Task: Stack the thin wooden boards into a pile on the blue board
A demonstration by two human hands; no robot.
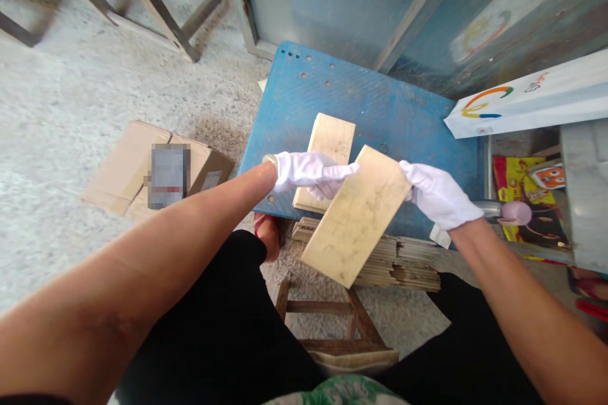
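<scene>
A pale wooden board [358, 215] with dark smudges is held tilted above the near edge of a blue plastic table. My right hand [439, 195], in a white glove, pinches its upper right corner. My left hand [316, 172], also gloved in white, is at the board's left edge, one finger reaching onto its face and the others partly hidden behind it. Beneath my left hand, a small stack of similar boards [335, 133] lies on the blue table [375, 104]. Below the table edge, a pile of narrow boards [403, 262] is partly covered by the held board.
A flattened cardboard box [126, 168] with a blurred device [170, 174] on it lies on the floor at left. A white paper bag [532, 98] stands at right, near yellow and red packets [515, 177]. A wooden stool [327, 308] is between my legs. A metal-framed panel [332, 0] rises behind the table.
</scene>
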